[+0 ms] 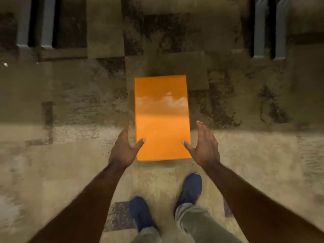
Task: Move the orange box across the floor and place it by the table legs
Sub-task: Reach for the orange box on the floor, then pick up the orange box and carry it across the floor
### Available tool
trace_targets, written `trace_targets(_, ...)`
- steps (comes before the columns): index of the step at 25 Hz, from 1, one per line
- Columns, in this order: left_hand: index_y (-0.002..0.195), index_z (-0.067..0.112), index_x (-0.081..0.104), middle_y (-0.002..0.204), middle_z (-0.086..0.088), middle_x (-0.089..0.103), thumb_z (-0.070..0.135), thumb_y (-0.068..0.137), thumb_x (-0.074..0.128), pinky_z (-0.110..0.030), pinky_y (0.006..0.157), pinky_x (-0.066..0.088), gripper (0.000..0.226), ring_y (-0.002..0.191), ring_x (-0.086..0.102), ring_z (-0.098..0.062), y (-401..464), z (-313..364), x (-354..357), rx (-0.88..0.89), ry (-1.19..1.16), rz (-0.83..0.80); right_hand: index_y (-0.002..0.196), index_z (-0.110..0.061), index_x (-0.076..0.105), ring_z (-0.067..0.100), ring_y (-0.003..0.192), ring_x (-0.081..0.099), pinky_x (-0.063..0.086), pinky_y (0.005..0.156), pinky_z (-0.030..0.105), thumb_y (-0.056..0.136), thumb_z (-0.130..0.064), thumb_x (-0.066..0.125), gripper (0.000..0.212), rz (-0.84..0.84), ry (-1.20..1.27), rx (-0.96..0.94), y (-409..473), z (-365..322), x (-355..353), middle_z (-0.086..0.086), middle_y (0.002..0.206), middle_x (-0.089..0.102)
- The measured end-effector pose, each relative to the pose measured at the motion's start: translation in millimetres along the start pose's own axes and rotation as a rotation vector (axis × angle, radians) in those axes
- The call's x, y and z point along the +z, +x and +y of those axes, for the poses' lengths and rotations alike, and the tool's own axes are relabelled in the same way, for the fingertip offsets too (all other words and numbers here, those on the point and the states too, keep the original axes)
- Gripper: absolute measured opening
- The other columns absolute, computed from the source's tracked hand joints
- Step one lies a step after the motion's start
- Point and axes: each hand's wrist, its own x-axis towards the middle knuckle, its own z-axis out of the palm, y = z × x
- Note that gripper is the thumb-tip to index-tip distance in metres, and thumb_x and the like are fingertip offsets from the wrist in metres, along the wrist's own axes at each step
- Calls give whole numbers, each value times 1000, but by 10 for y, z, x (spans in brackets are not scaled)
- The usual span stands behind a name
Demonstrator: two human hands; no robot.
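1. Head view: patterned floor (70, 163), with bench legs (270, 32) at its far edge, left and right.
2. Orange box (162, 118) lies flat mid-floor, near those legs but apart; placement looks nearly or already done.
3. Left hand (123, 149) and right hand (204, 146) flank its near end, spread wide, holding nothing.

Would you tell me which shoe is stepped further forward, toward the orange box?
The right shoe; it is ahead of the left shoe, closer to the orange box.
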Motion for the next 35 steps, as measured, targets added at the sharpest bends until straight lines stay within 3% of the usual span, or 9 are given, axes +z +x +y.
trace_targets(5, 158, 14, 22, 166, -8, 28, 54, 86, 68, -45, 118, 32, 95, 150, 32, -28, 695, -398, 435, -127, -197, -7, 158, -19, 11, 31, 148, 26, 33, 112, 50, 84, -60, 64, 99, -71, 103, 72, 623, 270, 652, 8, 164, 22)
trace_targets(8, 159, 14, 21, 164, -9, 31, 48, 85, 71, -39, 106, 40, 96, 144, 40, -32, 976, -557, 628, -200, -268, -51, 157, -16, 11, 32, 147, 26, 34, 113, 51, 80, -58, 70, 106, -106, 238, 107, 900, 374, 950, 9, 164, 21)
trace_targets(11, 157, 18, 25, 155, -9, 46, 45, 82, 76, -46, 100, 51, 94, 129, 56, -34, 1253, -641, 763, -269, -416, -123, 143, -10, 38, 34, 128, 50, 48, 100, 49, 72, -51, 81, 92, -69, 495, 220, 1205, 403, 1134, 15, 142, 48)
trace_targets(13, 153, 22, 33, 146, -7, 56, 46, 78, 79, -51, 98, 54, 91, 120, 63, -32, 1352, -631, 826, -283, -526, -161, 130, -14, 50, 28, 111, 64, 56, 89, 46, 63, -49, 88, 84, -109, 713, 303, 1315, 391, 1194, 8, 125, 63)
trace_targets(17, 139, 26, 50, 131, -6, 68, 47, 60, 85, -56, 97, 54, 89, 111, 69, -31, 1435, -598, 890, -319, -746, -167, 119, -15, 65, 27, 92, 75, 62, 78, 46, 41, -50, 93, 89, -235, 1012, 428, 1386, 443, 1252, 8, 110, 75)
trace_targets(20, 129, 27, 56, 125, -9, 71, 45, 55, 87, -58, 95, 55, 82, 107, 70, -33, 1412, -565, 913, -351, -803, -158, 117, -14, 66, 28, 88, 76, 62, 71, 42, 42, -46, 92, 86, -266, 1062, 444, 1363, 441, 1240, 10, 106, 77)
trace_targets(23, 123, 27, 59, 122, -9, 72, 41, 53, 89, -56, 90, 58, 77, 104, 72, -32, 1362, -574, 877, -355, -827, -160, 119, -13, 63, 30, 90, 76, 62, 77, 50, 43, -43, 93, 87, -298, 1097, 451, 1298, 444, 1189, 11, 107, 76)
trace_targets(29, 136, 24, 54, 122, -9, 72, 40, 48, 99, -59, 89, 58, 100, 102, 74, -33, 983, -434, 467, -346, -804, -205, 121, -16, 63, 29, 90, 76, 62, 76, 48, 46, -40, 93, 85, -335, 1146, 432, 956, 238, 881, 9, 108, 77)
trace_targets(35, 135, 23, 53, 123, -11, 71, 46, 41, 98, -60, 90, 57, 106, 103, 72, -36, 694, -228, -144, -349, -821, -109, 119, -17, 63, 29, 85, 77, 62, 68, 43, 44, -40, 93, 83, -382, 1179, 376, 887, -261, 472, 8, 104, 77)
